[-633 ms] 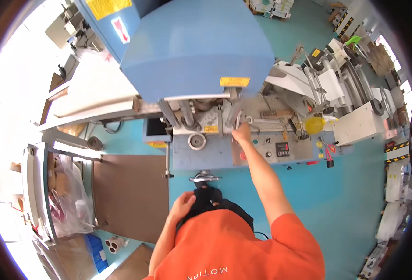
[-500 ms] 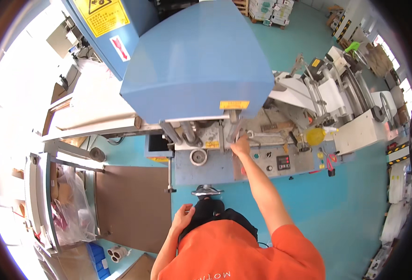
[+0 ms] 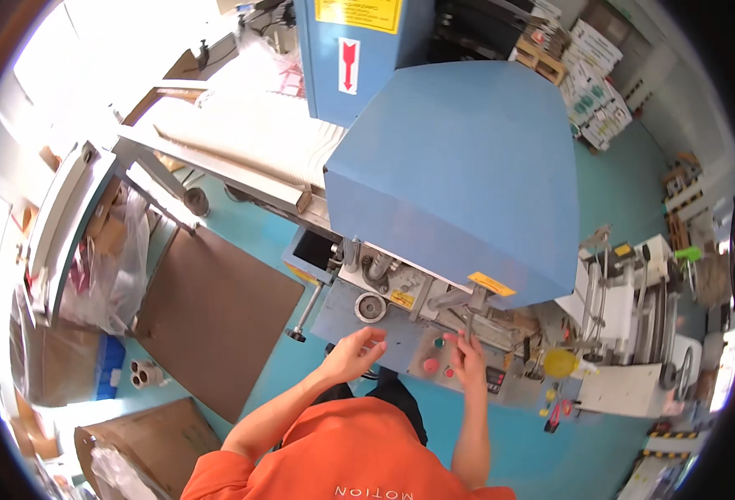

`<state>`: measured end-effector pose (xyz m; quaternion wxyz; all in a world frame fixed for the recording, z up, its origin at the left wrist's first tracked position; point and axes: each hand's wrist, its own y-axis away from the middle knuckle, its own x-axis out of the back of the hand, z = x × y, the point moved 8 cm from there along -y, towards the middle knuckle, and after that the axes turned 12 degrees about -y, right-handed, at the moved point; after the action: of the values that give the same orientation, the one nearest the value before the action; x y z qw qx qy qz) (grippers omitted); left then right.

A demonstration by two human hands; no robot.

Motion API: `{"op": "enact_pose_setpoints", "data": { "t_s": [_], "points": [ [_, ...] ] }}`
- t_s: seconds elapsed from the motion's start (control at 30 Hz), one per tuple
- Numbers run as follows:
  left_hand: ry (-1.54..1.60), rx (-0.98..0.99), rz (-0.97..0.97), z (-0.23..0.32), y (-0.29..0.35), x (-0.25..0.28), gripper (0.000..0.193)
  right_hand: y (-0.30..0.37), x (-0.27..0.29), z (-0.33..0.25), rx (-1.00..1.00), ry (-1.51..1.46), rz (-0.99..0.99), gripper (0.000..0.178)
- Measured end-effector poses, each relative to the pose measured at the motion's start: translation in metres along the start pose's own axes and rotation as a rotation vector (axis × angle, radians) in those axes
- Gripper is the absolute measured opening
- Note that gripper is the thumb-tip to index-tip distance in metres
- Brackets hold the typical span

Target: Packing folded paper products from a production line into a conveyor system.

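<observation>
My right hand [image 3: 468, 363] is over the control panel of a blue machine [image 3: 459, 183], close under its hood. Its fingers are bent around a slim grey piece [image 3: 469, 323] at their tips; its kind cannot be made out against the metal behind. To the left, my left hand [image 3: 354, 355] hovers before the machine's front edge with loosely curled, parted fingers and nothing in it. A round metal ring [image 3: 370, 307] rests on the machine bed just beyond this hand. A red button [image 3: 431, 365] shows beside my right hand.
A yellow bottle [image 3: 560, 362] stands right of the panel, near rollers [image 3: 634, 333]. A metal rod with a knob [image 3: 309, 312] sticks out at the machine's left front. Left are a brown board [image 3: 217, 321] and a large carton [image 3: 147, 442] on the floor.
My right hand has drawn back from the machine bed to above the panel. My left hand has risen from beside my body toward the front edge. The view has turned left.
</observation>
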<state>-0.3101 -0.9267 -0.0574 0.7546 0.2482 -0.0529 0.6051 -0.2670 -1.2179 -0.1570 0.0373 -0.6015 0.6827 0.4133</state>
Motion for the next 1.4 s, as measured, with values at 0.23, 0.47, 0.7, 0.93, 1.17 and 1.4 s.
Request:
{"op": "enact_pose_setpoints", "data": {
  "t_s": [0.23,0.47,0.7,0.93,1.17,1.4],
  "points": [
    [0.136,-0.143,0.150,0.097,-0.005,0.004,0.031,0.133,-0.087,-0.169,0.640,0.418,-0.127,0.057],
    [0.355,-0.328,0.389,0.177,-0.007,0.011,0.033,0.166,-0.191,-0.239,0.992,1.209,-0.347,0.029],
    [0.343,-0.363,0.536,0.188,-0.004,0.004,0.031,0.174,-0.219,-0.240,1.564,1.618,-0.391,0.035],
    [0.263,-0.313,0.604,0.191,-0.004,0.006,0.027,0.163,-0.212,-0.239,1.503,1.578,-0.524,0.034],
    [0.222,-0.315,0.627,0.193,-0.003,0.010,0.024,0.146,-0.201,-0.242,1.197,1.403,-0.503,0.024],
    [0.178,-0.339,0.642,0.197,-0.002,0.013,0.025,0.129,-0.198,-0.231,1.031,1.333,-0.511,0.020]
  ]
}}
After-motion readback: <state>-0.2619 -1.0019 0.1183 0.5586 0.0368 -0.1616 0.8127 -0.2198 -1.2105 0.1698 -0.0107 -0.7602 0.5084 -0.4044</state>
